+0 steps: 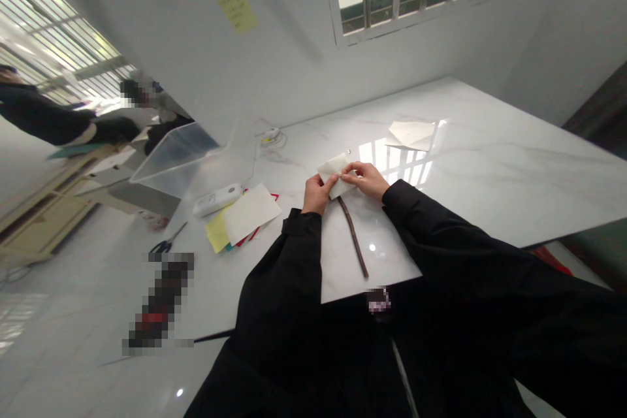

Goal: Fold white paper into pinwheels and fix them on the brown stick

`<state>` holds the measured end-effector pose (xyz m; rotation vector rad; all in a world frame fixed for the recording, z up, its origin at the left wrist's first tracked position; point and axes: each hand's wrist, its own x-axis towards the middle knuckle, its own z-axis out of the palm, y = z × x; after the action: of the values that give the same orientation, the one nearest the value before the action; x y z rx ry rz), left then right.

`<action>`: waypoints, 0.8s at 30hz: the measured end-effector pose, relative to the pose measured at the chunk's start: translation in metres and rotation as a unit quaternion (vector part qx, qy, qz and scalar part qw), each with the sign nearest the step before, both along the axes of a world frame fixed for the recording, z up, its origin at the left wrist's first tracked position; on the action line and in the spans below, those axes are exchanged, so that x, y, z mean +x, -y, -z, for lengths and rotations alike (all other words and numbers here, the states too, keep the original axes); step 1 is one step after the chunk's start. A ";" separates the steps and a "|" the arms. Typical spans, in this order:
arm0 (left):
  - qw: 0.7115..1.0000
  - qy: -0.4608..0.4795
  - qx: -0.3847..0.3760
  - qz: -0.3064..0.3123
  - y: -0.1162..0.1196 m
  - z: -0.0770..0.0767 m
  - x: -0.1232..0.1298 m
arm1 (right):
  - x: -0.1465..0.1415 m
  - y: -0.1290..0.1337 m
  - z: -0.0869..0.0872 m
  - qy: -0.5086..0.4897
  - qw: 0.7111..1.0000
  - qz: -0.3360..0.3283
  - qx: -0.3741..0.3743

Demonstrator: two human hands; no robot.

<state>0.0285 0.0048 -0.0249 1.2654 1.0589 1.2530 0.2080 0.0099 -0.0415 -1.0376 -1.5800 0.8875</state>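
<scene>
Both hands are at a small cream sheet [342, 189], paper or felt, above the middle of the white table. My left hand [317, 196] grips its left side, thumb pressed on top. My right hand [368, 179] is closed at the sheet's right side, its thumb and fingertips pinched close to the left thumb. Whether something tiny sits between those fingertips is too small to tell. A thin brown stick [353, 238] lies below the sheet, pointing toward me. Its upper end reaches the sheet's lower edge, and I cannot tell whether the two are joined.
Left of my hands lie cream and coloured sheets [252, 212], a white device [218, 200] and black scissors [169, 240]. Further back stand a clear plastic bin [176, 150] and a coiled cable [272, 137]. Folded cream sheets [411, 135] lie back right. Other people are at far left.
</scene>
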 end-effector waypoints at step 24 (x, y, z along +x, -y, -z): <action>1.000 0.001 -0.010 0.013 0.001 0.002 -0.005 | -0.001 0.010 -0.010 -0.012 1.000 -0.016 -0.007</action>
<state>0.0234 0.0043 -0.0271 1.2590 1.0485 1.2207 0.2068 -0.0003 -0.0316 -1.0111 -1.5757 0.9301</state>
